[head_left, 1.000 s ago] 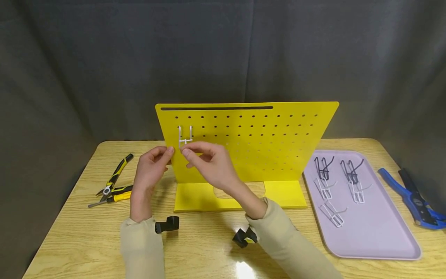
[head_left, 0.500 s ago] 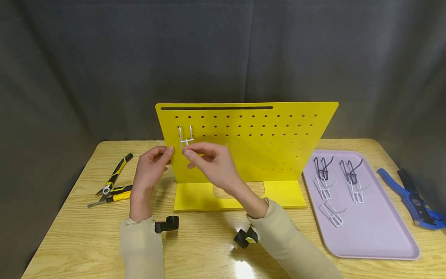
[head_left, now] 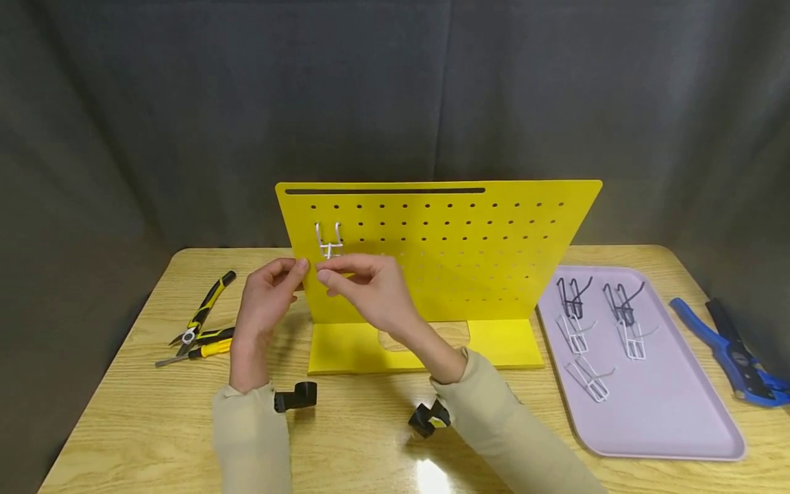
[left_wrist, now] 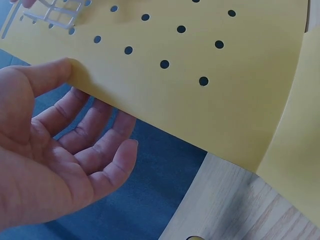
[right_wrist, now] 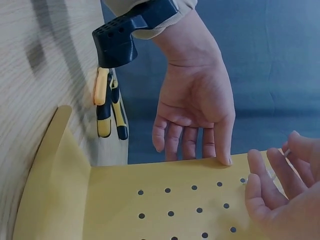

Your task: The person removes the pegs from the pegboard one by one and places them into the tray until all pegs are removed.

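A yellow pegboard (head_left: 444,274) stands upright on its flat base. My left hand (head_left: 268,295) grips its left edge, the thumb on the front face and the fingers behind, as the left wrist view shows. A white wire hook (head_left: 330,245) lies against the board's upper left, its two top prongs at holes in the second row. My right hand (head_left: 370,288) pinches the hook's lower, projecting end between thumb and index finger. In the left wrist view the hook's wire frame (left_wrist: 62,12) shows near the top left; my right fingers hide much of it in the right wrist view.
On the right, a lilac tray (head_left: 666,418) bears black wire hooks (head_left: 572,300) and white wire hooks (head_left: 589,379). Beyond it lies a blue-handled tool (head_left: 734,357). Pliers (head_left: 206,309) and a yellow screwdriver (head_left: 212,348) lie left of the board.
The right hand first shifts slightly right, then back left, and the hook tilts a little with it. The left hand keeps its place on the board's edge.
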A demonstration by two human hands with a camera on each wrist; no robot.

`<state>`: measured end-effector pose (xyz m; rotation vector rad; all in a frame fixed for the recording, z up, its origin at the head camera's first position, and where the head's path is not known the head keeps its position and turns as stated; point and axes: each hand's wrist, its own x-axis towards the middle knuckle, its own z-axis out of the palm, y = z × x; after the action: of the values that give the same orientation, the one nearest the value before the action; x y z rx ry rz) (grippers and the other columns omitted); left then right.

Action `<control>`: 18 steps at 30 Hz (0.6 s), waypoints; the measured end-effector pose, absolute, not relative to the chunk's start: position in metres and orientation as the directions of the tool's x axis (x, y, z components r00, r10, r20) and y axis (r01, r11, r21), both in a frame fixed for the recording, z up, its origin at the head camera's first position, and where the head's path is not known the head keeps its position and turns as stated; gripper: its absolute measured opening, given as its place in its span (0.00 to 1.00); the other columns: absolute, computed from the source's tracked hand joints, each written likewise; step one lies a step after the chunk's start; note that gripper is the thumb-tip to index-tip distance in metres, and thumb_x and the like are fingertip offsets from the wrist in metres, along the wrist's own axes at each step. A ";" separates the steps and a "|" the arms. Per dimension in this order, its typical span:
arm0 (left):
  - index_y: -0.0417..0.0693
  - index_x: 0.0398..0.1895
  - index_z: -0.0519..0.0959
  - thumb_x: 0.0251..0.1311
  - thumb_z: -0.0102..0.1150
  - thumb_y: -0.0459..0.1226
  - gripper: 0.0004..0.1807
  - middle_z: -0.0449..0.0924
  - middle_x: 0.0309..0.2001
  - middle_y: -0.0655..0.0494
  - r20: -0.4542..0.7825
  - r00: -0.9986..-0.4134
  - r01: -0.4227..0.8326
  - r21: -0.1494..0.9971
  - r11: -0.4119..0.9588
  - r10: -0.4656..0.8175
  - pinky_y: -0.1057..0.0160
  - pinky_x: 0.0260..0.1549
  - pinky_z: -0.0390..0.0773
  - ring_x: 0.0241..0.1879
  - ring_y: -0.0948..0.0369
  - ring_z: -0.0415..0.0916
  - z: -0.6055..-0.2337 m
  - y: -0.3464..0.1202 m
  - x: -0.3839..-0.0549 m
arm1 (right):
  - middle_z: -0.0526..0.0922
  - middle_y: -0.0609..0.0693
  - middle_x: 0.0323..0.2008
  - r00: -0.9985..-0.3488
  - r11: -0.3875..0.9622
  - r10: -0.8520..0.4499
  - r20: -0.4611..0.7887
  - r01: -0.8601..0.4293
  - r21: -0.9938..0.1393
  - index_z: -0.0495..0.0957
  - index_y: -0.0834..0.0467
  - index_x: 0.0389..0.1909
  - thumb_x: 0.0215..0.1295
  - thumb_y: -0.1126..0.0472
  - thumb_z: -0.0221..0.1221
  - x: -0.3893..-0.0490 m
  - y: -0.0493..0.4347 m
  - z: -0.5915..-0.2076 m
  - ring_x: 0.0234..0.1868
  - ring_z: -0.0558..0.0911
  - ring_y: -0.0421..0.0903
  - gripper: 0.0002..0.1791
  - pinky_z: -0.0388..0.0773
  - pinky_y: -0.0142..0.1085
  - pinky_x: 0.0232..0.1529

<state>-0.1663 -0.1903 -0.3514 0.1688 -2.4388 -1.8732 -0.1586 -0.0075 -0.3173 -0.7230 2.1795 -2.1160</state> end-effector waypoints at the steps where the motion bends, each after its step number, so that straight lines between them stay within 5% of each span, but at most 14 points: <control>1: 0.36 0.50 0.77 0.66 0.53 0.52 0.27 0.77 0.38 0.55 -0.022 -0.992 -0.053 0.966 0.254 -0.125 0.59 0.42 0.70 0.44 0.54 0.74 -0.351 -0.191 -0.166 | 0.86 0.56 0.40 -0.893 -0.020 -0.337 0.297 -0.309 -0.951 0.84 0.65 0.43 0.63 0.65 0.62 -0.158 -0.008 -0.317 0.30 0.84 0.44 0.10 0.79 0.50 0.41; 6: 0.36 0.49 0.77 0.66 0.54 0.53 0.27 0.77 0.38 0.56 -0.028 -0.992 -0.058 0.967 0.247 -0.125 0.59 0.42 0.70 0.41 0.59 0.74 -0.351 -0.190 -0.166 | 0.85 0.57 0.40 -0.880 -0.027 -0.358 0.311 -0.323 -0.946 0.84 0.66 0.43 0.64 0.66 0.62 -0.155 -0.006 -0.318 0.31 0.84 0.45 0.10 0.81 0.39 0.40; 18: 0.36 0.48 0.77 0.66 0.54 0.51 0.26 0.77 0.36 0.58 -0.030 -0.990 -0.063 0.969 0.238 -0.137 0.59 0.40 0.70 0.44 0.53 0.74 -0.351 -0.189 -0.167 | 0.85 0.58 0.41 -0.867 -0.078 -0.377 0.326 -0.321 -0.944 0.82 0.69 0.44 0.64 0.69 0.60 -0.149 0.020 -0.309 0.34 0.84 0.53 0.10 0.80 0.43 0.44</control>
<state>-0.1667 -0.1888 -0.3514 0.1956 -2.4233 -1.8928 -0.1494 0.0198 -0.3086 -0.7974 2.1048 -2.1329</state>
